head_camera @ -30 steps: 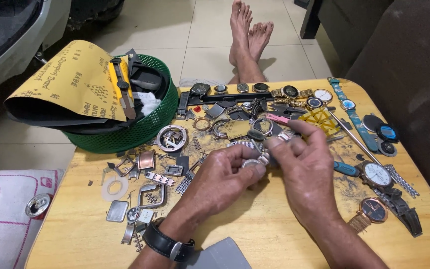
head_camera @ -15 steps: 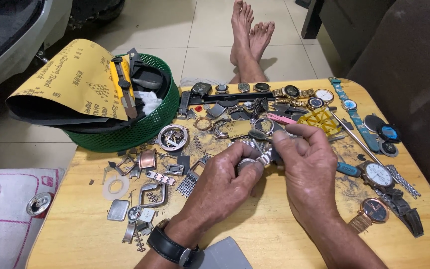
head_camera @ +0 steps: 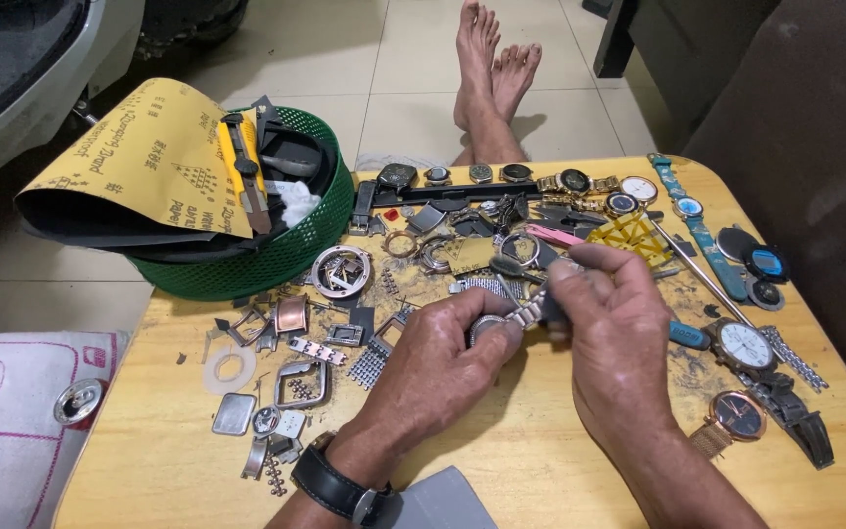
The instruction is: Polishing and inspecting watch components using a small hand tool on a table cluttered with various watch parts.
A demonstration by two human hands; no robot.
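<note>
Head view: both hands (head_camera: 531, 333) still grip the metal watch (head_camera: 490, 325), barely shifted.

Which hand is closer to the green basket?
Left. The left hand is toward the green basket, with small metal parts between them; the right hand lies farther off, beyond the left hand.

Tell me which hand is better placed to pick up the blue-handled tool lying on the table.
The right hand. The blue-handled tool lies just beside it, on its outer side. The left hand grips the silver watch and sits farther away, with the right hand between it and the tool.
</note>
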